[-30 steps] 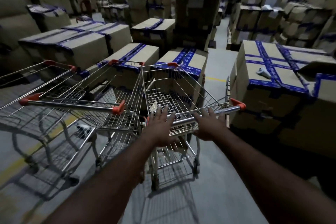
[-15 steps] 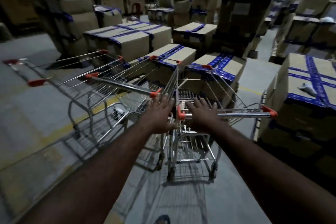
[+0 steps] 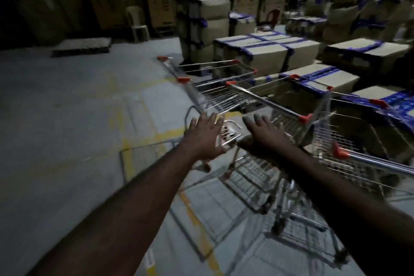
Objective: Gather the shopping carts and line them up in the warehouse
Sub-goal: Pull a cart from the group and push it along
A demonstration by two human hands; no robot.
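Three wire shopping carts with orange handle caps stand side by side against taped boxes. The nearest cart (image 3: 367,161) is at the right, the middle cart (image 3: 268,103) beside it, the far cart (image 3: 201,78) to the left. My left hand (image 3: 206,134) hovers with fingers spread over the floor, touching nothing. My right hand (image 3: 266,134) is also spread, held in the air just left of the nearest cart's handle, holding nothing. The picture is blurred by motion.
Cardboard boxes with blue tape (image 3: 268,49) are stacked behind and right of the carts. A plastic chair (image 3: 137,23) and a flat pallet (image 3: 83,47) stand at the back left. Open concrete floor with yellow lines (image 3: 127,132) lies to the left.
Both hands came off the nearest cart's handle and now hang free to its left. The view swung left, so the carts shifted to the right of the picture.
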